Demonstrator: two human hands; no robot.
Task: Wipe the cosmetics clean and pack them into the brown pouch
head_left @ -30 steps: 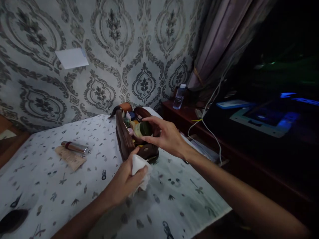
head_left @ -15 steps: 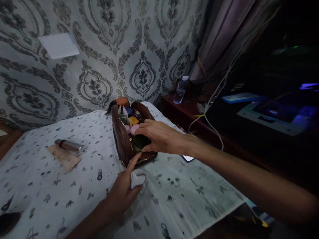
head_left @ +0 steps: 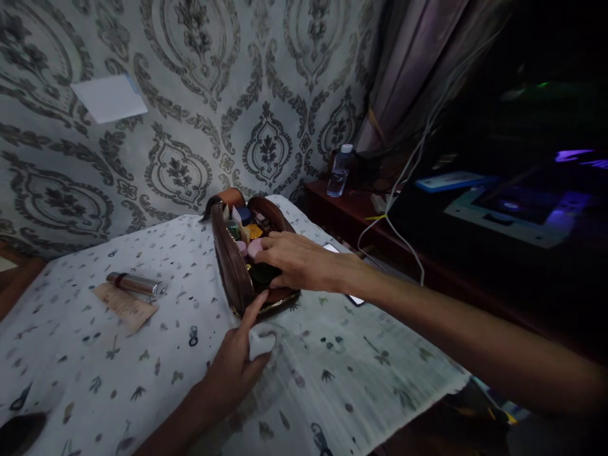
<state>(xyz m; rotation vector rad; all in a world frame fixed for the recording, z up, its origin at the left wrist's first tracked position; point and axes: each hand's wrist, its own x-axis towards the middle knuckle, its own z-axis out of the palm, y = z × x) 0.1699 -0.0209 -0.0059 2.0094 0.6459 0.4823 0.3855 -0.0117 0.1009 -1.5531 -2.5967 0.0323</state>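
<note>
Though open, upright brown bag (head_left: pixel 231 269)

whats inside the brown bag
Inside the brown bag: a dark lid, pink items, a yellow item and a dark blue one. The right hand covers part of the contents; anything beneath them is hidden.

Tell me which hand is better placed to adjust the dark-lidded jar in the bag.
Probably the right hand: it reaches to the dark-lidded jar inside the brown bag, while the left hand holds a white wad.
</note>
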